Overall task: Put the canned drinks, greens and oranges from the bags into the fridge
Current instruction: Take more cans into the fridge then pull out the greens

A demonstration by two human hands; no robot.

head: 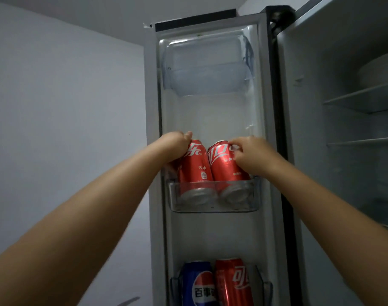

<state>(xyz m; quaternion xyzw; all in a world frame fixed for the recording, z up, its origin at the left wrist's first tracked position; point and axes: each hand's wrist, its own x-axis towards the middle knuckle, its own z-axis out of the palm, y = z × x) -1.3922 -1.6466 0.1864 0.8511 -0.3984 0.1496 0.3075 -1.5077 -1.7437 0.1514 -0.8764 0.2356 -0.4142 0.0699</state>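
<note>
Two red cola cans stand side by side in the clear middle door shelf (214, 205) of the open fridge door. My left hand (174, 146) grips the left red can (195, 166) near its top. My right hand (252, 156) grips the right red can (224, 164) from its right side. Both cans lean slightly toward each other. Lower down, a blue cola can (199, 286) and a third red can (234, 283) stand in the bottom door shelf.
An upper covered door bin (207, 67) sits above the cans. The fridge interior at right has glass shelves (363, 100) and a stack of white plates (380, 71). A grey wall (63, 107) lies to the left.
</note>
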